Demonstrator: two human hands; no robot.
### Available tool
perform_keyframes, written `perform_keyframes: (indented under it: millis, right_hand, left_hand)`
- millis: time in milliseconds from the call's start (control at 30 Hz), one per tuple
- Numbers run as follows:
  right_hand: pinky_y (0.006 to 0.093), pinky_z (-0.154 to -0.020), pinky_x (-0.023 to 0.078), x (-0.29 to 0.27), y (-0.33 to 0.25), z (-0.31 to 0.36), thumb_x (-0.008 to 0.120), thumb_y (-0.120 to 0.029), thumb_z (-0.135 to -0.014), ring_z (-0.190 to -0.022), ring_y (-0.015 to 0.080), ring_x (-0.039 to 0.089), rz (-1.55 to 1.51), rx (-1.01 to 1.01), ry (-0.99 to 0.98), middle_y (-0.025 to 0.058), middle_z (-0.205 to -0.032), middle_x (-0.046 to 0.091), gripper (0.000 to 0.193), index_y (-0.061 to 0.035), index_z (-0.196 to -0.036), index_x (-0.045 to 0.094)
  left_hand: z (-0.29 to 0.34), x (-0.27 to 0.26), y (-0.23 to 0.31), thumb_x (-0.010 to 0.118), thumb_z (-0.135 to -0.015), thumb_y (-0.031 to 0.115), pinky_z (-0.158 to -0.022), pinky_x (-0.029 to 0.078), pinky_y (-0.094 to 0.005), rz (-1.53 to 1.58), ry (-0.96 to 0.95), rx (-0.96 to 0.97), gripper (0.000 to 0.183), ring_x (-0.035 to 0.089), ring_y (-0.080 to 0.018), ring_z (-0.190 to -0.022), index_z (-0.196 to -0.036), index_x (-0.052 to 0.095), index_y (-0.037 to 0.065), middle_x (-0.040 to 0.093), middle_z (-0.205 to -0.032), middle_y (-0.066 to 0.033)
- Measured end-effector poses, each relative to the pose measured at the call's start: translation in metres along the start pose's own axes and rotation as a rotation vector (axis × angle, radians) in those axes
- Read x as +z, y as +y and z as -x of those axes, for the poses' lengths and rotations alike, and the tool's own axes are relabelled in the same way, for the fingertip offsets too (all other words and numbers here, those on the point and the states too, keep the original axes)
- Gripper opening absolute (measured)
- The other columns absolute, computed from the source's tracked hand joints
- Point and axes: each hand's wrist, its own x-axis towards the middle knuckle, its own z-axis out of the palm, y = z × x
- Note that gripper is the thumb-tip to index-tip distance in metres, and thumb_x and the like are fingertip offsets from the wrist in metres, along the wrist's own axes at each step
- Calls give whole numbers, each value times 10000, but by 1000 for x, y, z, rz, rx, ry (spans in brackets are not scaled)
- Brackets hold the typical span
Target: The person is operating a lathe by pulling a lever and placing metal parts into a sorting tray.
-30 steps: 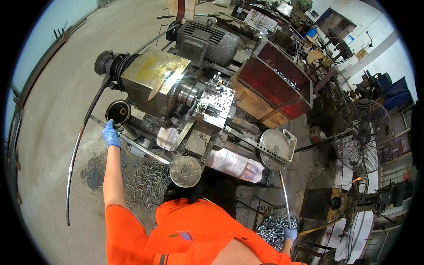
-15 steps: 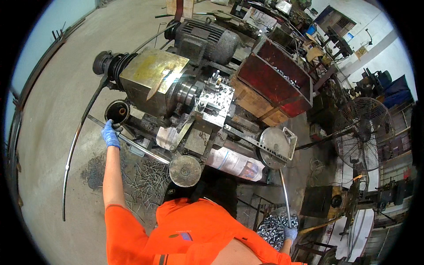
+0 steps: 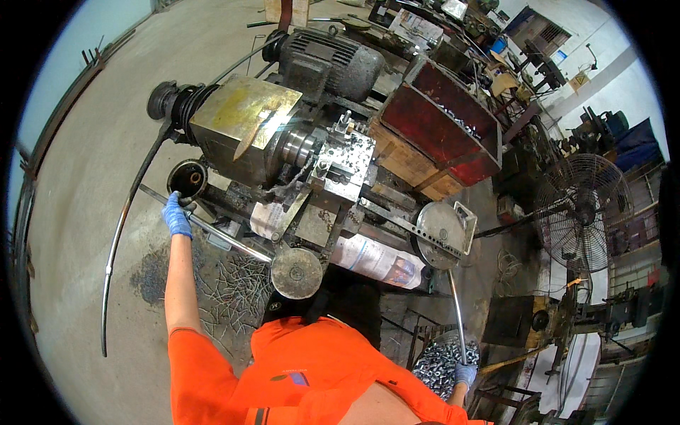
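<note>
Left grip [image 3: 176, 217] curled round long bar [image 3: 234, 240]; right grip [image 3: 465, 374] clasps shiny lever [image 3: 457, 315], its lower end hidden

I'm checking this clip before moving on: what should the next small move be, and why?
Probably a slight, controlled nudge of the left bar: the left hand grips it, it meets a round disc at the machine's front, and what looks like a metal curl hangs near the spindle. The right hand holds the right rod.
</note>
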Motion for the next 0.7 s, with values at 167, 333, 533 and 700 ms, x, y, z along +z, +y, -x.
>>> perform_keyframes:
  millis: [167,333,533,700]
  right_hand:
    - [392,-833,469,-13,-10,10,680,-348,-617,-967,356,588,28,120,-59,263,-997,602,526,34,-971,604]
    - [414,-758,483,-2,-1,13,685,-333,-629,-823,381,615,31,102,50,252,-850,629,415,22,-837,629]
    - [402,-817,474,-16,-15,18,661,-334,-632,-930,363,597,52,168,-38,254,-950,613,487,24,-958,605]
    - [409,-758,482,-3,-6,17,701,-324,-614,-841,382,613,-11,96,50,245,-859,631,407,23,-816,631]
  left_hand:
    - [-1,1,0,594,-798,195,-416,513,-315,-24,1,-15,208,564,-231,-433,-824,581,-11,592,-635,-139]
    - [-1,3,-1,571,-820,205,-414,501,-319,-44,-10,-23,228,577,-240,-445,-867,576,-18,610,-653,-151]
    - [-12,-3,-8,573,-816,213,-422,510,-311,-2,-20,-41,221,562,-234,-437,-876,575,1,599,-650,-139]
    - [-10,-3,-5,574,-820,221,-432,519,-311,-8,-22,-49,224,562,-229,-440,-874,577,4,598,-651,-135]
